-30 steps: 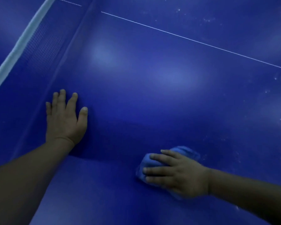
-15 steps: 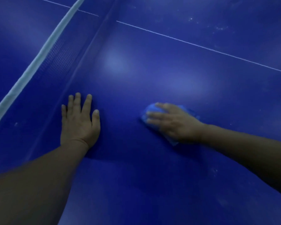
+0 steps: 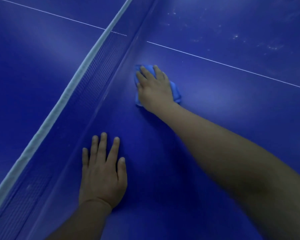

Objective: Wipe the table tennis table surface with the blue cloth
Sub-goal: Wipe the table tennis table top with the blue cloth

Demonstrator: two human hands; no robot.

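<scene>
Your surface (image 3: 215, 104): deep blue, with a thin white line (image 3: 232, 66) across it and pale whitish specks (image 3: 235, 36) at the far right. Your cloth (image 3: 176, 91): brighter, lighter blue than the surface. Your net (image 3: 97, 70): dark blue fine mesh, with a pale grey-white band (image 3: 73, 80) along its top.

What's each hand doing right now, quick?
Left hand: open, fingers straight, flat on the blue table tennis table.
Right hand: open, fingers pressing the crumpled blue cloth onto the table.
</scene>
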